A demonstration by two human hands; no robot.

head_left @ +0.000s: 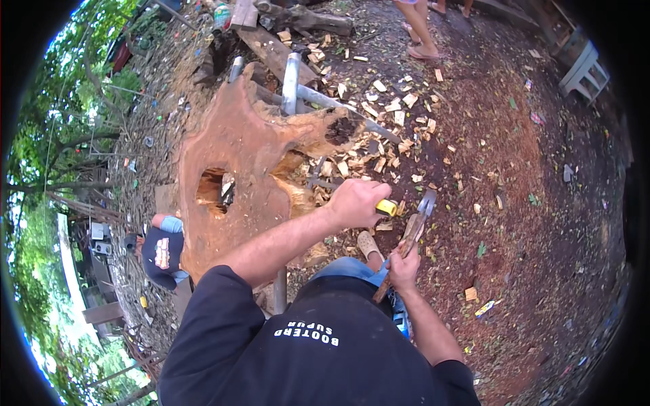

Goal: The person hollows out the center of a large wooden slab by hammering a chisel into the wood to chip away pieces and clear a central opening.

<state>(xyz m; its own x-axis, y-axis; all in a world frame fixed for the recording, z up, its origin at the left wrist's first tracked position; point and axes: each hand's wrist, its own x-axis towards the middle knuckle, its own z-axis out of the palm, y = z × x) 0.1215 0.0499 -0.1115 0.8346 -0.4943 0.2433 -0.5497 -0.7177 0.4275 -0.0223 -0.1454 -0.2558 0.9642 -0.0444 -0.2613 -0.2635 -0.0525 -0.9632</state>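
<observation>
The ground (542, 230) is brown earth, littered with debris. One wood slab (240, 145), irregular in outline, lies in front of and to the left of the person's body; it has one through-opening near its middle and one rough-cut notch in its right edge. One co-worker (161, 252), in a dark shirt, is at the slab's left edge. One white plastic chair (588, 74) is at the far right. At least three metal pipes (290, 82) are visible around the slab. One wooden-handled tool (411, 233) with a metal head is in the right hand (405, 268); the fingers are wrapped around its shaft, head pointing forward. The left hand (359, 203), near the notch, is closed in a fist, fingers curled around one yellow-and-black handle (386, 208), whose end projects to the right; its working end cannot be identified. One tan clog (368, 243) is visible below the left hand. Several dozen wood chips (410, 100), too numerous for an exact count, are scattered beyond and to the right of the slab.
</observation>
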